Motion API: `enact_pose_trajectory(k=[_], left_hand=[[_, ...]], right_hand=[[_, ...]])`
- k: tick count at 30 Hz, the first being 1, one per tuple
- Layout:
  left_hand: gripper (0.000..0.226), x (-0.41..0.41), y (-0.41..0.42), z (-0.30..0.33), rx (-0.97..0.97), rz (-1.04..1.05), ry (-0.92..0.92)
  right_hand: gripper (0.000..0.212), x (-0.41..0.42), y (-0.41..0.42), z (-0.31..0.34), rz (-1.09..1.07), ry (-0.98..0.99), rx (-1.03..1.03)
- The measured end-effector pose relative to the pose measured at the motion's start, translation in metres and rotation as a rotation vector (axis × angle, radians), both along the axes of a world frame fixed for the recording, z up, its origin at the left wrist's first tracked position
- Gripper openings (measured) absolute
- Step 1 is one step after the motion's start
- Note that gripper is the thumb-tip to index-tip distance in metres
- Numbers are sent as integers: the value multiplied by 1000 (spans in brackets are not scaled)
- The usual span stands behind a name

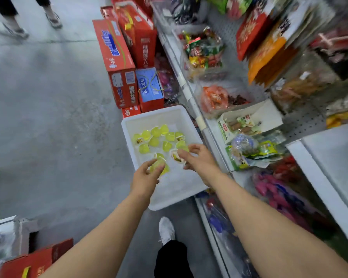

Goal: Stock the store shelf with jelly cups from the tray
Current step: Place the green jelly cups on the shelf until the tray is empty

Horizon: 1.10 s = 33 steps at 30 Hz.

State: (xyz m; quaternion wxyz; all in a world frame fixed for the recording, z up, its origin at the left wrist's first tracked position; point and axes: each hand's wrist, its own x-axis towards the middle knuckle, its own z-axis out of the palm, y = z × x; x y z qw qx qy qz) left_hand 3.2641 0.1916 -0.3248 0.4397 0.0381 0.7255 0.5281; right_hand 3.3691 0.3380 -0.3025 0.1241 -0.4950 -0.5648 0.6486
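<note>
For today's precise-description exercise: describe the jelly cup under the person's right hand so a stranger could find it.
Find the white tray on the floor beside the shelf. At its shelf-side edge, the right hand touches a jelly cup. It shows a white lid with dark fruit; most neighbours look plain yellow-green.

A: What's under the left hand's fingers (149, 164)?
B: A jelly cup (158, 167), half covered. Beyond the fingers, the hanging packets (269, 37) smear into blur; their print is unreadable.

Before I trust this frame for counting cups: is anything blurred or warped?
Head view: the jelly cups in the white tray read fairly sharp; the shelf goods at upper right smear with motion blur; wide-angle bending curves the shelf edge; lighting is flat, without strong glare.
</note>
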Motion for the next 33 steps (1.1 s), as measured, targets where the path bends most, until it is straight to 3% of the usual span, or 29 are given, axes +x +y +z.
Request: enact_pose_trajectory(k=[5, 11, 15, 22, 27, 31, 33], left_hand=[[41, 28, -32, 87, 229, 5, -71], [50, 78, -63, 185, 467, -107, -93], [37, 117, -76, 240, 590, -260, -62], [31, 192, -79, 318, 744, -422, -1], [30, 263, -69, 363, 849, -539, 28], [35, 338, -66, 393, 920, -634, 6], [36, 381, -70, 407, 947, -677, -5]], right_hand=[[80, 32, -46, 104, -88, 223, 72], [50, 84, -100, 218, -264, 393, 149], [55, 130, -122, 278, -350, 436, 240], [44, 227, -153, 371, -470, 454, 429], [68, 302, -167, 425, -603, 374, 674], [57, 381, -191, 468, -696, 344, 824], [38, 425, -203, 484, -747, 366, 874]])
